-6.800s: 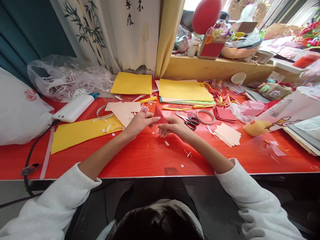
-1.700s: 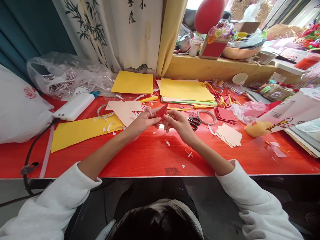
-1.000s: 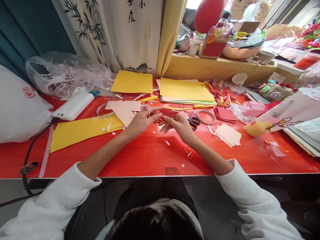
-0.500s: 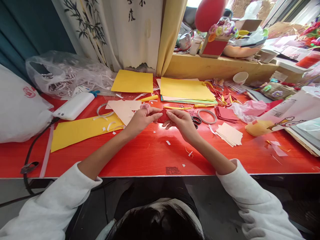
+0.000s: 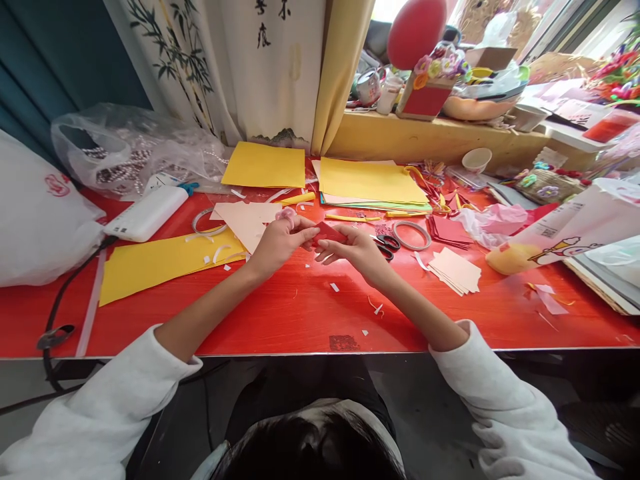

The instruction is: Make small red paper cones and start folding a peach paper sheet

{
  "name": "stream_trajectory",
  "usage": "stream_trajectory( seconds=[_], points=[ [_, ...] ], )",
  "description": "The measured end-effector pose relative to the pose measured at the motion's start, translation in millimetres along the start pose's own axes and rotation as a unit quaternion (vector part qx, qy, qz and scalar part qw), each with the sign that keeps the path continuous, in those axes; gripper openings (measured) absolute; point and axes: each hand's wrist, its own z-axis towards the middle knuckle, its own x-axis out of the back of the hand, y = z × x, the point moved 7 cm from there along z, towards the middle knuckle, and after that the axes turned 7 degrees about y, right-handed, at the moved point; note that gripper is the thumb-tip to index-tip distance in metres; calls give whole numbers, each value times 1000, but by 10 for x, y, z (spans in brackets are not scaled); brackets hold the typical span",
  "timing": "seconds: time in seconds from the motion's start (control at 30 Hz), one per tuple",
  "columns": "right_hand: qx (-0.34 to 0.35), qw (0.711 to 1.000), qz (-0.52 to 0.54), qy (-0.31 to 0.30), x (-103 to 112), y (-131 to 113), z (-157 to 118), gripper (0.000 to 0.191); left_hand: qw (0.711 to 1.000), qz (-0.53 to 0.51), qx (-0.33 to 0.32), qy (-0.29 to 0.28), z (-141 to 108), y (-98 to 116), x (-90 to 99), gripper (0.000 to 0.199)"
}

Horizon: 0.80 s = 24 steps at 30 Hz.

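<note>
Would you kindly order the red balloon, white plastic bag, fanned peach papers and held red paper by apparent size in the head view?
White plastic bag
Red balloon
Fanned peach papers
Held red paper, counting only its visible part

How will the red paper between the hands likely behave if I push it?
The red paper looks small between the left hand and right hand, so it is probably light. It spans them without visible sagging, suggesting some stiffness. Its visible face looks flat and papery, so a hard push might crease it.
</note>
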Motion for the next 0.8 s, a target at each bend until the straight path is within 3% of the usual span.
stream_trajectory(
  seconds=[0.6, 0.8],
  points=[
    [5, 999, -10, 31, 57, -36, -17, 25, 999, -38, 27, -1, 3, -47, -7, 28],
    [-3, 999, -19, 28, 39, -25, -3, 30, 1000, -8, 17, 3, -10, -31, -16, 24]
  ],
)
